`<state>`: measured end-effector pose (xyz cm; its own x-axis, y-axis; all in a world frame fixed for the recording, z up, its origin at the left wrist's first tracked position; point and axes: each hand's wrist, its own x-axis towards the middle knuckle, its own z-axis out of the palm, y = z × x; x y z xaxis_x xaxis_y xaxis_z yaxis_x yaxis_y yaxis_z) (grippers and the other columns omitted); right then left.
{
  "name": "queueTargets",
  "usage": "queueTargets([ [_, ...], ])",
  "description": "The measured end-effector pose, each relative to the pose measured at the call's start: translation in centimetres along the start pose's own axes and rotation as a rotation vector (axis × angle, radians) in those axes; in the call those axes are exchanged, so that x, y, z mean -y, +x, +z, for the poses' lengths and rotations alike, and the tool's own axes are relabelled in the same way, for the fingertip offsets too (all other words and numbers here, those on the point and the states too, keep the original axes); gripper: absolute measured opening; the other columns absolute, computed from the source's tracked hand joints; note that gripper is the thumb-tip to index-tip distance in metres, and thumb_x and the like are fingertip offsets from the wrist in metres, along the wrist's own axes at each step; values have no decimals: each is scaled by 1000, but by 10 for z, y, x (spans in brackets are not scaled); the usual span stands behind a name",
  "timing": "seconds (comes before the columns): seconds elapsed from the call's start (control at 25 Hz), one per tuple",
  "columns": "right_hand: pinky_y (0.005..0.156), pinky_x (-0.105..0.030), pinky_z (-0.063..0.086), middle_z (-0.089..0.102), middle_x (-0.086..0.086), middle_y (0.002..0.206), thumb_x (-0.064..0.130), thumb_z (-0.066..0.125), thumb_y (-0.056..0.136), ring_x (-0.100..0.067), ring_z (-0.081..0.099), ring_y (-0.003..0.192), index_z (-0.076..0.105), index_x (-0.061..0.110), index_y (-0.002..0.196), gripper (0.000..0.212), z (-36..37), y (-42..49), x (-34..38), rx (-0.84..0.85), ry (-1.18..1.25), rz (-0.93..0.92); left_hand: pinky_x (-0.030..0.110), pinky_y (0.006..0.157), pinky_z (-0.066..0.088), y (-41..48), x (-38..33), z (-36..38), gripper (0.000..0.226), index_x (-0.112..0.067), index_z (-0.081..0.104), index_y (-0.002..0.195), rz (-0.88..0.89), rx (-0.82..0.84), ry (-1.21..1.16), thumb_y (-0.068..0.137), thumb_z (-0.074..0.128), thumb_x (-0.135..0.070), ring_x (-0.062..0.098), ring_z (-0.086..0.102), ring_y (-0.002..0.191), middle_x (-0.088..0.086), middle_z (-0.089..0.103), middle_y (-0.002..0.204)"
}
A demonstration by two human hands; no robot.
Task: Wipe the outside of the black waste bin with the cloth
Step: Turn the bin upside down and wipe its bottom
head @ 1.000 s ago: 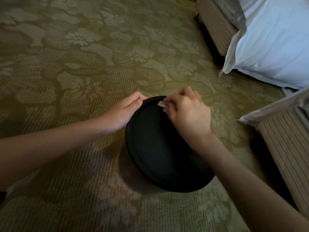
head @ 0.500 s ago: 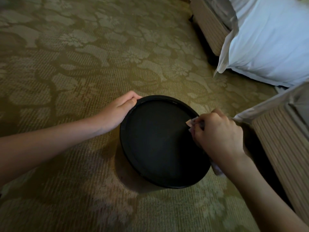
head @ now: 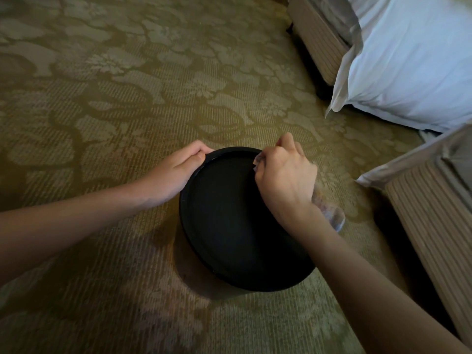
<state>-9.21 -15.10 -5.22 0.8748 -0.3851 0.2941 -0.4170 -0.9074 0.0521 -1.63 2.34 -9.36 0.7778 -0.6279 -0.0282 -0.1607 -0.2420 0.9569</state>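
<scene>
Patterned olive carpet (head: 127, 98) covers the floor. The left grip (head: 176, 172) lies released, fingers straight, on the rim of the black waste bin (head: 229, 226), standing on it. The right grip (head: 286, 175) grasps the cloth (head: 329, 213), mostly hidden and blurred, perhaps touching the far rim. A white pillow (head: 408, 72) is cut off at right.

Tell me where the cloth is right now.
Head view: the cloth is gripped in the right hand at the far-right rim of the black waste bin, its loose end trailing past the wrist.
</scene>
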Motion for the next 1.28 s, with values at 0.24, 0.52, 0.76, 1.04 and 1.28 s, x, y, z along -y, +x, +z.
queueTargets([
  [0.24, 60, -33, 38, 51, -2, 111, 28, 56, 97, -21, 53, 101, 73, 19, 105, 21, -3, -2, -4, 13, 44, -170, 43, 85, 49, 0, 1, 1, 29, -29, 60, 106, 5, 13, -1, 104, 31, -32, 22, 63, 95, 6, 67, 100],
  [0.52, 63, -32, 38, 52, -1, 108, 32, 57, 98, -22, 57, 101, 73, 23, 108, 21, -20, -36, -53, 56, -88, -18, 47, 92, 49, -2, 2, -1, 29, -35, 60, 105, -17, 16, 8, 104, 32, -36, 12, 63, 97, -6, 68, 102],
  [0.76, 60, -32, 38, 51, -2, 105, 27, 57, 97, -22, 55, 99, 74, 18, 101, 20, -11, -33, -44, 5, -19, 24, 45, 92, 48, 0, 3, -1, 30, -36, 60, 104, -13, 10, 26, 104, 31, -35, 7, 62, 96, -9, 67, 102],
  [1.04, 53, -32, 24, 51, -7, 112, 23, 51, 100, -25, 52, 101, 69, 7, 92, 25, 3, 1, 6, -58, 13, -65, 47, 92, 50, 4, 7, -4, 29, -36, 59, 106, -7, 27, 8, 104, 30, -37, 12, 64, 95, -4, 68, 100],
  [1.28, 46, -26, 24, 54, -6, 99, 18, 62, 89, -24, 54, 88, 70, 8, 84, 13, 11, -6, 28, -127, 159, -246, 30, 84, 47, 1, 9, 3, 31, -34, 62, 104, -41, -25, -87, 104, 30, -39, 4, 62, 94, -11, 67, 98],
])
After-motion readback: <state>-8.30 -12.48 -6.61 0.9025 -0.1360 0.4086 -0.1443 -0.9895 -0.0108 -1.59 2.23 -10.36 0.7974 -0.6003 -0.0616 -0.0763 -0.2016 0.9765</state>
